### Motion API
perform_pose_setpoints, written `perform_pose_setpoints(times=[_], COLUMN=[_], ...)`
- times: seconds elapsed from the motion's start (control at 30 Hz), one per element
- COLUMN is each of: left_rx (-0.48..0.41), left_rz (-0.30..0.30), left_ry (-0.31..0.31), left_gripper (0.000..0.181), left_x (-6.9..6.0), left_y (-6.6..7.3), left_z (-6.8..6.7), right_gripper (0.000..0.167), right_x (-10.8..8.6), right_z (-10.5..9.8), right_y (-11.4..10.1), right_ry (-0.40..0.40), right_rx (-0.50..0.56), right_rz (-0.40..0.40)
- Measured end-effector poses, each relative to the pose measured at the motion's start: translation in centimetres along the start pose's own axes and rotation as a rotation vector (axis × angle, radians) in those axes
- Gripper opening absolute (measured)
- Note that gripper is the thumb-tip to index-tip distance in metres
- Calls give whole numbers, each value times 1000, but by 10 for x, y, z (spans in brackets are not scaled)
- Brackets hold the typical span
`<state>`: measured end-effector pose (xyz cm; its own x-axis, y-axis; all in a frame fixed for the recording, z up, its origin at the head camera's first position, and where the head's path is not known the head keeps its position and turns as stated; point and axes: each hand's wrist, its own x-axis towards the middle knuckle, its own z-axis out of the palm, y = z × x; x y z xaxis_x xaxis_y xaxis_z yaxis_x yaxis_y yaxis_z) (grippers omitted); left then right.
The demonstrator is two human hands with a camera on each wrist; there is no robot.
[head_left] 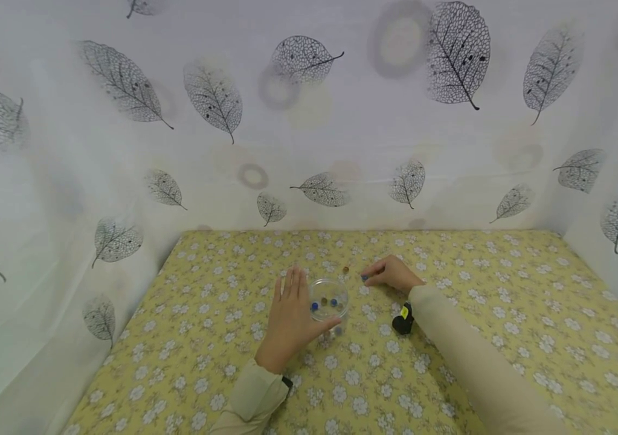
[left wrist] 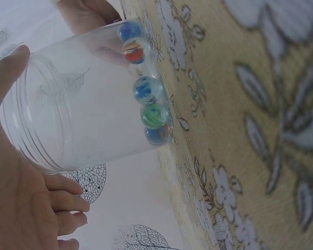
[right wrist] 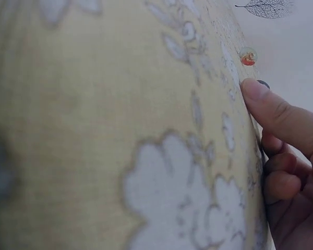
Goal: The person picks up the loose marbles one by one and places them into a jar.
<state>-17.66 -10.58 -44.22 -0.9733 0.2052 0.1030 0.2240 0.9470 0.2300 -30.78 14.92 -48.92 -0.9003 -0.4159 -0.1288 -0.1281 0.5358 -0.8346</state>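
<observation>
A clear plastic jar (head_left: 328, 300) stands upright on the flowered cloth with several glass marbles at its bottom, among them a green-swirled marble (left wrist: 154, 115) and an orange-striped one (left wrist: 133, 51). My left hand (head_left: 289, 314) lies against the jar's side near the rim, fingers straight and thumb spread across the near side. To the right of the jar, my right hand (head_left: 392, 275) pinches a blue marble (head_left: 365, 278) between thumb and fingers at the cloth; the right wrist view mostly hides it behind the thumb. An orange marble (head_left: 345, 269) lies on the cloth just beyond, left of that hand.
A yellow flowered cloth (head_left: 205, 338) covers the table. White curtains with a leaf print (head_left: 322, 187) rise behind it and at both sides. A black device with a yellow mark (head_left: 403, 319) sits at the right wrist.
</observation>
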Motion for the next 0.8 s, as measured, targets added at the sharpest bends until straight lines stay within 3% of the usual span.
perform_pose_setpoints(times=[0.23, 0.53, 0.8], left_rx=[-6, 5, 9], left_rz=[8, 2, 1], left_ry=[4, 0, -1], left_gripper=[116, 117, 117], left_x=[-1, 0, 0], left_y=[-2, -2, -1], left_z=[0, 2, 2], right_gripper=[27, 35, 41], right_x=[-1, -2, -17], right_z=[0, -4, -2], right_y=[-1, 6, -23], right_ry=[7, -13, 7], right_rx=[17, 166, 155], right_rz=[7, 43, -2])
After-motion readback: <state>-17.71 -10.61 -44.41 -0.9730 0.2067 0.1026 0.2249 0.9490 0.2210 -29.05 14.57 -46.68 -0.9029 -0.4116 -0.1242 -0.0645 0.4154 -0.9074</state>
